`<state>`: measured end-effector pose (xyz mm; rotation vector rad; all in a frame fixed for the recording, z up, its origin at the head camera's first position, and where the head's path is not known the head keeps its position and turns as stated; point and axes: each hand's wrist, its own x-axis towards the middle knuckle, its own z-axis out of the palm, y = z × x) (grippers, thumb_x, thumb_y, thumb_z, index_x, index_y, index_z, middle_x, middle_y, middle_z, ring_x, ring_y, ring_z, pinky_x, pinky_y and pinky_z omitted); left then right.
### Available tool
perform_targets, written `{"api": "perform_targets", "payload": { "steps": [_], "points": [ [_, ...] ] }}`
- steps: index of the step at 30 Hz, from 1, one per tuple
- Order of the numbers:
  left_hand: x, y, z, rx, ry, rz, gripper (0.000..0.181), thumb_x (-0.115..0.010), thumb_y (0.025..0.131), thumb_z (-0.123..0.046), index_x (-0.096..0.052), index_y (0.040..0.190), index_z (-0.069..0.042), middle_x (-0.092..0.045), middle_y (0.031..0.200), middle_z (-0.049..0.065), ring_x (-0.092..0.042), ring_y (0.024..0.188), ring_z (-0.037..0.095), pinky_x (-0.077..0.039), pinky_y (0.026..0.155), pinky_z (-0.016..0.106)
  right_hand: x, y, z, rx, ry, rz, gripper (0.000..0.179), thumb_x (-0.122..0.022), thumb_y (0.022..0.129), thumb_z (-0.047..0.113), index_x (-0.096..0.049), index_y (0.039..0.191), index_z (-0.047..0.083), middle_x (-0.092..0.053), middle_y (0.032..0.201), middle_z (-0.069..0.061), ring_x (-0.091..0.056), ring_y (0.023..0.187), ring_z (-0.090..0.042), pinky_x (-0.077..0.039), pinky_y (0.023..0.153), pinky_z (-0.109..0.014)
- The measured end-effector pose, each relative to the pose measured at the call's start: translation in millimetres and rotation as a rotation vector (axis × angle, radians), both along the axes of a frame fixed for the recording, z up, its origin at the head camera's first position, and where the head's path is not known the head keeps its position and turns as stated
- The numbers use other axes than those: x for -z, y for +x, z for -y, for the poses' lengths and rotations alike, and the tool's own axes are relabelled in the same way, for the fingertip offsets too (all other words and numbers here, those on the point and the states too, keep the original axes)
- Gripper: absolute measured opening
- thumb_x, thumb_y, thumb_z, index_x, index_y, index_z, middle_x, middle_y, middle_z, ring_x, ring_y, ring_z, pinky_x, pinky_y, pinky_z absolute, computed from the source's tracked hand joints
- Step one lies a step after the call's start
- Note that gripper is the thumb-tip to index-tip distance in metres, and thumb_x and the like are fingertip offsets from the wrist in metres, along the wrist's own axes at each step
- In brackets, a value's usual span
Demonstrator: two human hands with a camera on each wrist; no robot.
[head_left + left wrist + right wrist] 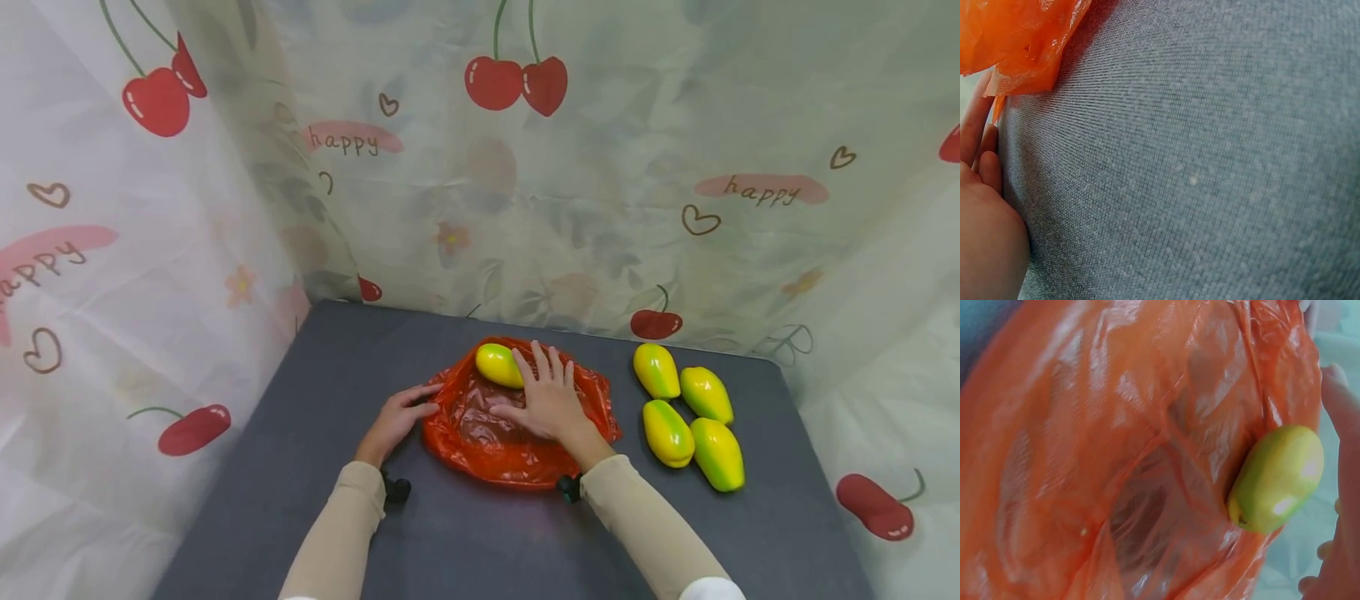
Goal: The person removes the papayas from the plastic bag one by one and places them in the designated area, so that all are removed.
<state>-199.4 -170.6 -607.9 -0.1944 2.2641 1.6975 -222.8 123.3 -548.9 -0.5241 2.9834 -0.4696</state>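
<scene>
A red plastic bag (487, 467) lies spread on the dark table with its mouth wide. One yellow-green mango (497, 365) sits inside, close to the bag's far rim; the right wrist view also shows this mango (1279, 478) against the red film. Over the bag's right half is my right hand (551, 404), fingers spread and straight, its fingertips beside the mango and overlapping it in the head view. At the bag's left edge rests my left hand (393, 423), with its fingers extended to the rim. The left wrist view has a bag corner (1035, 69) overlapping those fingertips.
Several more mangoes (667, 433) lie in a cluster on the table (480, 550), right of the bag. Behind and on both sides hangs a pale curtain (600, 167) printed with cherries and hearts. A dark wrist device (397, 490) is on the left wrist.
</scene>
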Motion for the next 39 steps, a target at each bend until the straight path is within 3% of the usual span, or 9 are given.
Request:
{"api": "perform_targets", "payload": {
  "steps": [12, 25, 33, 39],
  "points": [
    [1.4, -0.1, 0.3, -0.005, 0.008, 0.005, 0.045, -0.070, 0.094, -0.041, -0.065, 0.138, -0.032, -0.036, 0.166, 0.008, -0.024, 0.158, 0.035, -0.016, 0.127, 0.062, 4.9, -15.9, 20, -0.024, 0.062, 0.013, 0.106, -0.062, 0.086, 0.075, -0.013, 0.166, 0.025, -0.005, 0.173, -0.014, -0.008, 0.159, -0.045, -0.010, 0.125, -0.071],
    [2.9, -2.1, -1.0, -0.016, -0.005, 0.005, 0.044, -0.071, 0.094, -0.041, -0.066, 0.136, -0.034, -0.038, 0.165, 0.006, -0.027, 0.157, 0.034, -0.018, 0.127, 0.062, 14.9, -32.6, 28, 0.002, -0.021, 0.068, 0.107, -0.071, 0.086, 0.064, -0.011, 0.165, 0.025, -0.010, 0.170, -0.016, -0.014, 0.156, -0.045, -0.017, 0.125, -0.067],
    [1.3, -1.3, -0.2, -0.027, 0.006, 0.014, 0.043, -0.072, 0.093, -0.041, -0.066, 0.136, -0.037, -0.038, 0.165, 0.005, -0.027, 0.157, 0.033, -0.019, 0.127, 0.062, 18.2, -34.5, 30, 0.016, -0.060, 0.073, 0.099, -0.075, 0.090, 0.049, -0.014, 0.165, 0.025, -0.013, 0.170, -0.015, -0.021, 0.153, -0.045, -0.031, 0.121, -0.065],
    [1.1, 0.1, 0.9, -0.029, 0.011, 0.014, 0.042, -0.072, 0.093, -0.041, -0.067, 0.135, -0.037, -0.039, 0.165, 0.003, -0.029, 0.157, 0.032, -0.020, 0.127, 0.061, 18.3, -33.9, 33, 0.006, -0.063, 0.054, 0.094, -0.076, 0.092, 0.037, -0.018, 0.164, 0.025, -0.022, 0.164, -0.016, -0.034, 0.142, -0.045, -0.042, 0.113, -0.062]
  ]
}}
